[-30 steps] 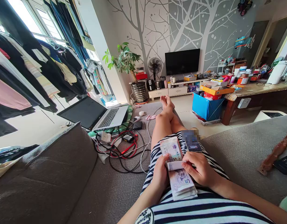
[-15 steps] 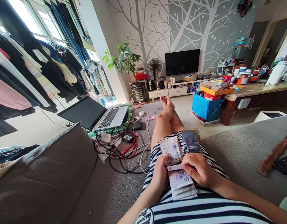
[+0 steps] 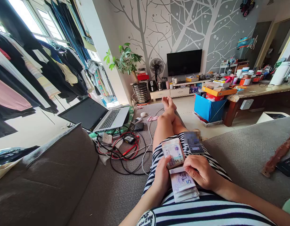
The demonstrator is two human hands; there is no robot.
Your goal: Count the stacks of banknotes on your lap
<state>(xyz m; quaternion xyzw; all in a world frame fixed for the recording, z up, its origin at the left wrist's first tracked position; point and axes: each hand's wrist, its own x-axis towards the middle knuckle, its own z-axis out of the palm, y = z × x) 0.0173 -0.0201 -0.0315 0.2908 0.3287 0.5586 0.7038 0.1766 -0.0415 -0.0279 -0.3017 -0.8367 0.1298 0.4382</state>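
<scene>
On my lap lies a stack of banknotes (image 3: 175,150), its top note marked 5. My left hand (image 3: 162,172) grips the near left edge of this stack, thumb on top. Nearer my body, a second batch of banknotes (image 3: 184,183) fans out slightly, also with a 5 showing. My right hand (image 3: 201,171) is curled, its thumb and fingertips pinching the upper right edge of that batch. Beyond the right hand a dark phone (image 3: 195,148) rests on my striped clothing, its upper part blurred out.
On the grey sofa to my left are tangled cables (image 3: 128,153) and an open laptop (image 3: 112,119). A brown cushion (image 3: 48,172) stands nearby. To the right lies a remote control (image 3: 287,164). A blue box (image 3: 209,108) sits by a cluttered table (image 3: 250,91).
The upper edge of the nearer batch of banknotes has flattened down a little beside my right fingers. My hands have barely moved.
</scene>
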